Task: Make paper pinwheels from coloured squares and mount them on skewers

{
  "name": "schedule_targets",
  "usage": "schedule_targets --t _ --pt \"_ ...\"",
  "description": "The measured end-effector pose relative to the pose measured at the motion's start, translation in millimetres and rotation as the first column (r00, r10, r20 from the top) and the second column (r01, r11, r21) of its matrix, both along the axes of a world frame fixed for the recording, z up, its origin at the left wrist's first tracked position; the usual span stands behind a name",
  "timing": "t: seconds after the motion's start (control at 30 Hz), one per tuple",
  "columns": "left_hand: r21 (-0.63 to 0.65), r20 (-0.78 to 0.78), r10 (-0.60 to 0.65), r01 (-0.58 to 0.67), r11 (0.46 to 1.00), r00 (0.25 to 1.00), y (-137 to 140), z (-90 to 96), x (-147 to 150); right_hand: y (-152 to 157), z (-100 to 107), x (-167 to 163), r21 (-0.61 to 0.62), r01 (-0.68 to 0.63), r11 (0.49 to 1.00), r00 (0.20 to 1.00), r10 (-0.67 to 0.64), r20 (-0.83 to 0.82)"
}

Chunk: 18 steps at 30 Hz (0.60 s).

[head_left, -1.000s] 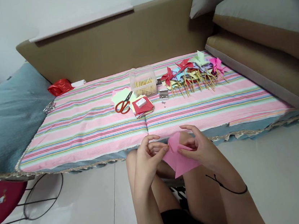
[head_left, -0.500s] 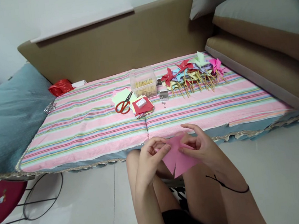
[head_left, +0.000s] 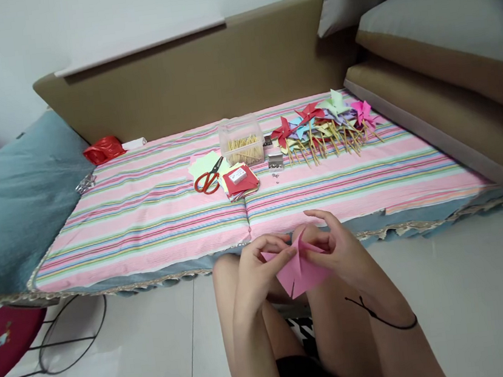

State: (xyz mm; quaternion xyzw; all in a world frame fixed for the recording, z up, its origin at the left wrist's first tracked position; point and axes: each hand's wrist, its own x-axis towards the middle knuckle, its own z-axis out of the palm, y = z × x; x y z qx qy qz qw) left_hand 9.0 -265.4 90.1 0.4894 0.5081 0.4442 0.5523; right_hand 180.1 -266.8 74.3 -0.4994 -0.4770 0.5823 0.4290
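Note:
A pink square of paper (head_left: 302, 279) with slits cut into it is held above my knees. My left hand (head_left: 268, 266) pinches its left side between thumb and fingers. On the right side my right hand (head_left: 332, 249) grips it with thumb and bent fingers, the index finger raised. Between the thumbs the paper bends up into a fold near its centre. Past my hands, on the striped cloth (head_left: 169, 229), are red-handled scissors (head_left: 208, 178), a stack of coloured paper squares (head_left: 242, 184) with a small white box (head_left: 237, 175) on top, and an open small box of metal pins (head_left: 276, 162).
A clear plastic tub (head_left: 241, 141) holds many wooden sticks. Finished paper pinwheels (head_left: 317, 122) lie piled at the right. A red plastic bag (head_left: 104, 150) and a white roll (head_left: 135, 143) lie at the far left. A red stool (head_left: 8, 340) stands on the floor at left.
The pink paper, flatter before, now bends up along the middle between my thumbs. My left hand has shifted slightly toward the centre.

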Motion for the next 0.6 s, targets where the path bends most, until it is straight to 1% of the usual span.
schedule_targets --t 0.13,0.23,0.37,0.5,0.6 --pt "-0.043 -0.135 0.051 -0.057 0.997 0.989 -1.5 8.4 6.2 -0.1 2.3 -2.2 -0.010 -0.002 1.000 1.000 0.002 -0.015" --pt "-0.055 -0.156 0.077 -0.087 0.995 0.985 -1.7 13.3 8.8 0.2 2.0 -2.7 -0.013 0.008 1.000 1.000 -0.009 -0.030" --pt "-0.009 -0.179 0.063 -0.065 0.998 0.982 -0.5 14.7 7.7 0.7 1.5 -2.9 -0.011 0.024 1.000 0.999 -0.024 -0.040" --pt "0.040 -0.224 0.032 -0.023 0.999 0.974 0.7 13.7 4.7 1.6 0.8 -2.6 -0.007 0.051 0.999 0.999 -0.051 -0.008" --pt "0.056 -0.243 0.051 -0.039 0.998 0.969 1.9 13.8 5.1 2.3 -1.0 -2.3 0.010 0.052 0.999 0.998 -0.052 0.021"
